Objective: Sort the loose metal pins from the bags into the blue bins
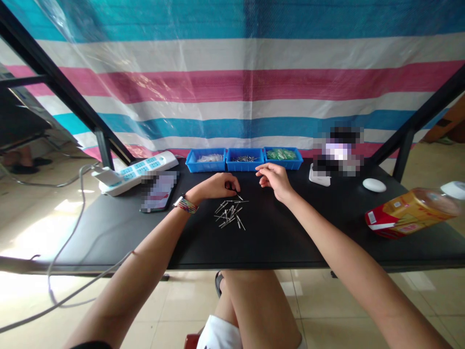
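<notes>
My left hand (218, 185), with a woven band at its wrist, is over the middle of the black table. Its fingers are closed on a small dark tool with a thin metal tip (239, 196); the grip hides its kind. Just below lies a loose pile of metal pop rivets (228, 214). My right hand (275, 180) hovers right of the pile, in front of the green-filled bin. Its fingers are loosely bent and apart, with nothing visible between them.
At the back stand blue bins: one with whitish pieces (206, 165), one with metal rivets (244, 165), one with green packets (283, 162). A power strip (145, 169) and phone (162, 191) lie left. A white case (319, 175), white mouse-like object (374, 185) and bottle (407, 213) lie right.
</notes>
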### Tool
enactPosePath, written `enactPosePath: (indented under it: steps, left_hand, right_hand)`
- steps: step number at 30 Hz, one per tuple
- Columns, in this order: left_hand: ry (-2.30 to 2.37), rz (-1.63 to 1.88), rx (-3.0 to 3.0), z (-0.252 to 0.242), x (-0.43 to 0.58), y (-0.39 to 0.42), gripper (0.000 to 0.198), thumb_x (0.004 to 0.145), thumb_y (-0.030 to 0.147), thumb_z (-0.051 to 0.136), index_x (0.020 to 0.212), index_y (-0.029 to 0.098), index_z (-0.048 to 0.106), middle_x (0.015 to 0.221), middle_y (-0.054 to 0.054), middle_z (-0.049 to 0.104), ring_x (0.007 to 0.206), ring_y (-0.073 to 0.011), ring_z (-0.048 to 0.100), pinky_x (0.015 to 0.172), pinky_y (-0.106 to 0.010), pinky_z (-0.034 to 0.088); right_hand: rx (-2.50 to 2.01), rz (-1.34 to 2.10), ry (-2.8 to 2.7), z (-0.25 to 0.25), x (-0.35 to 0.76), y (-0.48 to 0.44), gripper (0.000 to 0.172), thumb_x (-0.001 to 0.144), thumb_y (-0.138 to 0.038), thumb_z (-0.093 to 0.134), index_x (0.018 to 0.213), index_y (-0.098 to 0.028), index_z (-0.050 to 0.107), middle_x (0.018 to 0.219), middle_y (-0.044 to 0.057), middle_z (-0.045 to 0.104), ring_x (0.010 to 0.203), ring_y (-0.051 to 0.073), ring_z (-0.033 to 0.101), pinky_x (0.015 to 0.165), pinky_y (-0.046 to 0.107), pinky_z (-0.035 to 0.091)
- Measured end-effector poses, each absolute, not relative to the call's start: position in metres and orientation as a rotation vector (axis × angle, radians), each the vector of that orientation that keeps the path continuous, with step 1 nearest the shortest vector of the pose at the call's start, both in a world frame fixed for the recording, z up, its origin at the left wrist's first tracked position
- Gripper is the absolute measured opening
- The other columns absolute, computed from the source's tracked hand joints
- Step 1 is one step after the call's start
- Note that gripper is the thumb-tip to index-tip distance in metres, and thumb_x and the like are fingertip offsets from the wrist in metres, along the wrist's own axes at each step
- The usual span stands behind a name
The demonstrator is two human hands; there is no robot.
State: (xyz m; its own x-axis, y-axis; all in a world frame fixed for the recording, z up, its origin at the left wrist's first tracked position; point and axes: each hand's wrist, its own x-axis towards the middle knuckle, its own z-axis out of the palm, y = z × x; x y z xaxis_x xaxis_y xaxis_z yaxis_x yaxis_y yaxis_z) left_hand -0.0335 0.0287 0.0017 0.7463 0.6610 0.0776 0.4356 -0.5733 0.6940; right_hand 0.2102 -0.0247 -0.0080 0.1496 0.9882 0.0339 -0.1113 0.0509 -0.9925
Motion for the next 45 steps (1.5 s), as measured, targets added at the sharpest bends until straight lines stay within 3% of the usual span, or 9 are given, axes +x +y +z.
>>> enactPosePath:
  steps: [3, 10, 20, 27, 33, 38, 45]
  left_hand:
    - [0.821, 0.463, 2.286, 0.001, -0.032, 0.027, 0.012, 0.077, 0.028, 0.076, 0.081, 0.019, 0.082, 0.084, -0.005, 0.075, 0.070, -0.0144, 0.063, 0.067, -0.023, 0.048]
    - [0.804, 0.647, 2.155, 0.005, -0.026, 0.018, 0.015, 0.084, 0.028, 0.069, 0.090, 0.015, 0.075, 0.083, -0.003, 0.074, 0.071, -0.0134, 0.061, 0.068, -0.025, 0.047]
    - [0.790, 0.857, 2.018, 0.006, -0.018, 0.014, 0.016, 0.085, 0.030, 0.070, 0.086, 0.015, 0.071, 0.087, -0.004, 0.073, 0.077, -0.0143, 0.063, 0.072, -0.027, 0.048]
    - [0.830, 0.880, 1.897, 0.007, -0.018, 0.013, 0.032, 0.087, 0.046, 0.075, 0.089, 0.015, 0.068, 0.083, -0.004, 0.069, 0.071, -0.0134, 0.061, 0.064, -0.024, 0.047]
    - [0.918, 0.744, 1.784, 0.007, -0.018, 0.015, 0.049, 0.093, 0.062, 0.064, 0.080, 0.015, 0.067, 0.070, -0.004, 0.065, 0.058, -0.0134, 0.060, 0.051, -0.024, 0.040]
    - [0.877, 0.793, 1.760, 0.009, -0.018, 0.012, 0.043, 0.089, 0.057, 0.073, 0.080, 0.017, 0.064, 0.067, 0.000, 0.061, 0.058, -0.0115, 0.057, 0.053, -0.023, 0.040]
    - [0.836, 0.884, 1.767, 0.010, -0.017, 0.010, 0.039, 0.081, 0.051, 0.083, 0.084, 0.016, 0.066, 0.079, -0.001, 0.065, 0.066, -0.0114, 0.059, 0.057, -0.023, 0.045]
  right_hand:
    - [-1.188, 1.135, -1.181, -0.012, 0.204, -0.026, 0.014, 0.077, -0.027, 0.071, 0.085, -0.018, 0.077, 0.077, 0.002, 0.076, 0.050, 0.009, 0.063, 0.045, 0.018, 0.051]
    - [-1.187, 1.057, -1.494, -0.016, 0.195, -0.032, 0.013, 0.084, -0.030, 0.073, 0.087, -0.018, 0.076, 0.079, 0.002, 0.075, 0.053, 0.011, 0.066, 0.044, 0.018, 0.051]
    - [-1.073, 1.325, -1.151, -0.009, 0.192, -0.038, 0.023, 0.079, -0.035, 0.084, 0.086, -0.018, 0.069, 0.076, 0.001, 0.073, 0.057, 0.013, 0.069, 0.051, 0.024, 0.062]
    - [-1.012, 1.143, -1.158, -0.011, 0.190, -0.038, 0.026, 0.072, -0.035, 0.086, 0.085, -0.019, 0.070, 0.077, -0.001, 0.069, 0.060, 0.014, 0.070, 0.050, 0.024, 0.062]
    - [-0.980, 1.046, -1.223, -0.011, 0.189, -0.040, 0.021, 0.075, -0.035, 0.083, 0.085, -0.019, 0.072, 0.081, 0.000, 0.070, 0.059, 0.014, 0.072, 0.048, 0.023, 0.061]
    - [-1.008, 1.074, -1.201, -0.009, 0.189, -0.041, 0.024, 0.074, -0.036, 0.083, 0.088, -0.020, 0.073, 0.083, 0.000, 0.072, 0.059, 0.014, 0.071, 0.048, 0.023, 0.061]
    - [-1.032, 1.287, -1.009, -0.007, 0.190, -0.040, 0.028, 0.073, -0.039, 0.084, 0.088, -0.019, 0.070, 0.080, 0.001, 0.073, 0.059, 0.012, 0.068, 0.050, 0.022, 0.061]
